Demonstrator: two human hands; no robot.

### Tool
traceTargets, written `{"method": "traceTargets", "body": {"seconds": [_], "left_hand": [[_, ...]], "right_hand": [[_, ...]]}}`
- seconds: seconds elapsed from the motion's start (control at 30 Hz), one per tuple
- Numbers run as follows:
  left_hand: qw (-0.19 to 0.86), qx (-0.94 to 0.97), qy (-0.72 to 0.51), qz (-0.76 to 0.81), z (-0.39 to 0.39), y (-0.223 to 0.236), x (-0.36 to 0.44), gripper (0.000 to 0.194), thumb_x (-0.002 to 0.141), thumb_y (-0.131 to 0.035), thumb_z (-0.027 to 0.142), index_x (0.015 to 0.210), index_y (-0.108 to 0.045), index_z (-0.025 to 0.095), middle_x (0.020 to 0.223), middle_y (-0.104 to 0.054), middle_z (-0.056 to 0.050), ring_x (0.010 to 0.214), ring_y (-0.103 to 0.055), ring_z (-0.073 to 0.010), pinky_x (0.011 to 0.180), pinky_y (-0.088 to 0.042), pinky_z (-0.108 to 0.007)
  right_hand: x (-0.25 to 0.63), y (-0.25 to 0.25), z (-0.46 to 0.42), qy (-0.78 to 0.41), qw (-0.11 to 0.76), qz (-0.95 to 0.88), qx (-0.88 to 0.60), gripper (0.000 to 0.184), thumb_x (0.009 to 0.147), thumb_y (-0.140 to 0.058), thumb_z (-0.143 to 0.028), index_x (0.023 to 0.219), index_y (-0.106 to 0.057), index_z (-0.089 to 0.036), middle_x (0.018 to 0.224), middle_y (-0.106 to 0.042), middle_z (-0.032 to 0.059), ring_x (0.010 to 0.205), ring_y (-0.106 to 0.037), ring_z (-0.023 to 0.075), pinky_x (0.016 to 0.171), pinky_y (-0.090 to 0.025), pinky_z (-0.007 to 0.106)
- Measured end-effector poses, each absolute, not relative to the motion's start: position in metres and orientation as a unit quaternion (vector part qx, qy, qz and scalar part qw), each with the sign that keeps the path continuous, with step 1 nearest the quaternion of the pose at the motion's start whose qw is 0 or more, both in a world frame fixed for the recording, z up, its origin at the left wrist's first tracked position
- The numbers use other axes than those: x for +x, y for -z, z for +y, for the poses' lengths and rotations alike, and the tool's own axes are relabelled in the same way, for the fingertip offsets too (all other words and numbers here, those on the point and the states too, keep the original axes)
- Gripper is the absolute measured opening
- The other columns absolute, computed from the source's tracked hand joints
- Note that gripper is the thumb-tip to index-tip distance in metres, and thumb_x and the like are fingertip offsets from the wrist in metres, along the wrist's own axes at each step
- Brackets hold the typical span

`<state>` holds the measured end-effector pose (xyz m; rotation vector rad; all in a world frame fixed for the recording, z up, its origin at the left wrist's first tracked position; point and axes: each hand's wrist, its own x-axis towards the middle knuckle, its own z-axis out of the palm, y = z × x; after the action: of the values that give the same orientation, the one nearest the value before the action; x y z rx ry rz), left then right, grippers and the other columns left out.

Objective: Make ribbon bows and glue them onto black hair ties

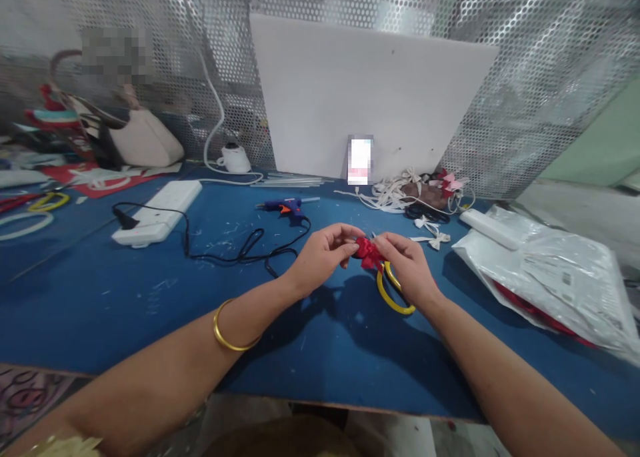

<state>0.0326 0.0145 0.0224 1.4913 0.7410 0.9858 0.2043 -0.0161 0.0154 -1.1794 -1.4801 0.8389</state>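
A small red ribbon bow (369, 251) is held up above the blue table, pinched from both sides. My left hand (327, 253) is closed on its left end, thumb against the fingertips. On the other side my right hand (404, 262) grips the bow between thumb and fingers. Yellow-handled scissors (395, 303) show just below the right hand; their blades are mostly hidden behind the bow and fingers. I cannot tell whether the right hand touches the scissors.
A blue glue gun (287, 207) lies behind the hands, its black cable running to a white power strip (160, 210). White bows (434, 233) and a plastic bag (560, 270) are at right. A lit phone (360, 160) leans on a white board (370, 97).
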Motion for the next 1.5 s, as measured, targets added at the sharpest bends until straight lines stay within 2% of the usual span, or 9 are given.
{"method": "traceTargets", "body": {"seconds": [0.1,0.3,0.5,0.7,0.87,1.03,1.2,1.3,1.5], "left_hand": [[0.575,0.620,-0.426,0.322,0.0143,-0.0245,0.0329,0.022,0.078,-0.061,0.021,0.098,-0.062,0.013,0.075,-0.060,0.000,0.056,-0.048,-0.0068,0.054,-0.041,-0.020],[0.569,0.639,-0.412,0.315,0.0142,-0.0233,0.0321,0.022,0.079,-0.059,0.018,0.100,-0.061,0.013,0.075,-0.061,0.000,0.055,-0.048,-0.0068,0.055,-0.041,-0.021],[0.565,0.645,-0.410,0.312,0.0121,-0.0225,0.0335,0.023,0.080,-0.062,0.025,0.099,-0.062,0.012,0.078,-0.062,-0.002,0.058,-0.051,-0.0079,0.055,-0.042,-0.022],[0.554,0.639,-0.430,0.316,0.0146,-0.0199,0.0348,0.025,0.075,-0.064,0.019,0.099,-0.061,0.013,0.083,-0.065,-0.003,0.067,-0.056,-0.0104,0.056,-0.043,-0.021],[0.545,0.656,-0.413,0.319,0.0155,-0.0182,0.0340,0.026,0.075,-0.064,0.018,0.101,-0.061,0.013,0.082,-0.065,-0.003,0.064,-0.054,-0.0093,0.058,-0.044,-0.022],[0.533,0.681,-0.389,0.319,0.0149,-0.0174,0.0334,0.026,0.076,-0.063,0.020,0.100,-0.061,0.014,0.079,-0.064,-0.002,0.061,-0.054,-0.0094,0.058,-0.044,-0.023],[0.528,0.676,-0.400,0.323,0.0147,-0.0183,0.0335,0.025,0.075,-0.063,0.019,0.100,-0.062,0.014,0.073,-0.061,0.000,0.060,-0.052,-0.0089,0.059,-0.044,-0.023],[0.523,0.675,-0.403,0.329,0.0149,-0.0193,0.0332,0.026,0.076,-0.062,0.019,0.101,-0.062,0.014,0.077,-0.063,-0.001,0.063,-0.054,-0.0096,0.060,-0.045,-0.023],[0.494,0.699,-0.392,0.337,0.0154,-0.0181,0.0326,0.027,0.075,-0.063,0.020,0.101,-0.062,0.015,0.075,-0.062,0.000,0.067,-0.057,-0.0111,0.062,-0.045,-0.023]], "right_hand": [[0.2049,-0.0136,-0.0148,-0.356,0.520,-0.612,-0.478,0.038,0.086,-0.051,-0.048,0.066,-0.061,-0.018,0.066,-0.060,0.0012,0.067,-0.053,0.0154,0.062,-0.040,0.026],[0.2050,-0.0092,-0.0134,-0.382,0.496,-0.606,-0.491,0.026,0.081,-0.061,-0.042,0.072,-0.063,-0.017,0.063,-0.060,0.0009,0.061,-0.052,0.0138,0.060,-0.039,0.026],[0.2033,-0.0149,-0.0167,-0.296,0.497,-0.643,-0.502,0.021,0.080,-0.062,-0.037,0.071,-0.062,-0.018,0.067,-0.060,0.0007,0.064,-0.050,0.0138,0.063,-0.039,0.026],[0.2025,-0.0152,-0.0178,-0.286,0.511,-0.630,-0.510,0.039,0.089,-0.047,-0.045,0.060,-0.052,-0.018,0.059,-0.046,-0.0024,0.059,-0.041,0.0116,0.057,-0.033,0.025],[0.2014,-0.0123,-0.0163,-0.317,0.483,-0.632,-0.517,0.029,0.083,-0.058,-0.042,0.066,-0.058,-0.018,0.059,-0.053,-0.0024,0.059,-0.045,0.0121,0.058,-0.035,0.025],[0.2000,-0.0110,-0.0159,-0.276,0.485,-0.656,-0.508,0.021,0.082,-0.060,-0.035,0.068,-0.059,-0.019,0.063,-0.056,-0.0010,0.063,-0.049,0.0137,0.062,-0.038,0.026],[0.1981,-0.0115,-0.0182,-0.244,0.483,-0.666,-0.513,0.024,0.085,-0.055,-0.037,0.069,-0.059,-0.019,0.065,-0.057,0.0003,0.065,-0.049,0.0146,0.063,-0.038,0.027],[0.1977,-0.0118,-0.0191,-0.258,0.477,-0.658,-0.522,0.028,0.086,-0.053,-0.041,0.070,-0.059,-0.019,0.064,-0.057,-0.0001,0.064,-0.049,0.0143,0.061,-0.037,0.026],[0.1983,-0.0083,-0.0174,-0.259,0.477,-0.660,-0.519,0.021,0.084,-0.057,-0.035,0.070,-0.059,-0.019,0.064,-0.058,-0.0005,0.064,-0.051,0.0146,0.063,-0.039,0.027]]}}
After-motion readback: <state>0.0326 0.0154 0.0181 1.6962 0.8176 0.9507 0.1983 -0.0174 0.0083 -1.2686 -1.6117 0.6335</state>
